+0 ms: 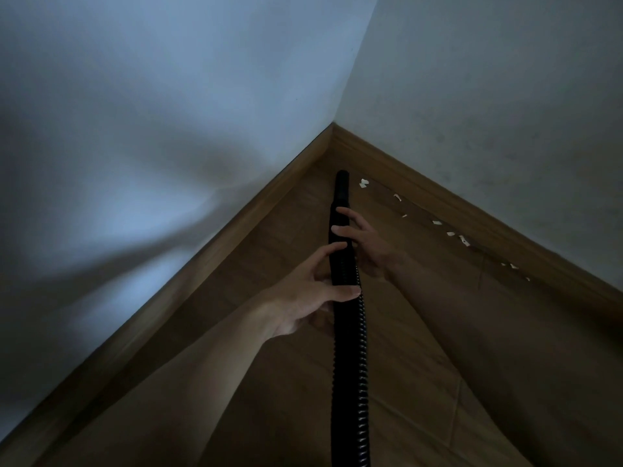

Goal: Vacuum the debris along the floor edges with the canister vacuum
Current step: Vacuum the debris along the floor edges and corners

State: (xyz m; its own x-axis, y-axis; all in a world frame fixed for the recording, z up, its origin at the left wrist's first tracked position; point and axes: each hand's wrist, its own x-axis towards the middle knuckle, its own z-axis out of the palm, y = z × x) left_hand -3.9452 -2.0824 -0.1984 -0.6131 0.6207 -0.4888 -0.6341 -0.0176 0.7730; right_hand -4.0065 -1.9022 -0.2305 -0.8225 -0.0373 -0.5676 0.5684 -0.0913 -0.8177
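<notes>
Black ribbed hose (pixel 350 382) up from the near edge to both hands, left hand (pixel 305 294) and right hand (pixel 365 246) fingers curled around it, nozzle (pixel 341 187) toward the corner beside white scraps (pixel 364 183) strewn along the right baseboard (pixel 472 210).

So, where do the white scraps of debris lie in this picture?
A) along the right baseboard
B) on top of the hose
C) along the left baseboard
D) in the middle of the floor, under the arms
A: the white scraps lie in a loose line on the floor beside the right baseboard, to the right of the nozzle that both hands hold.
</notes>
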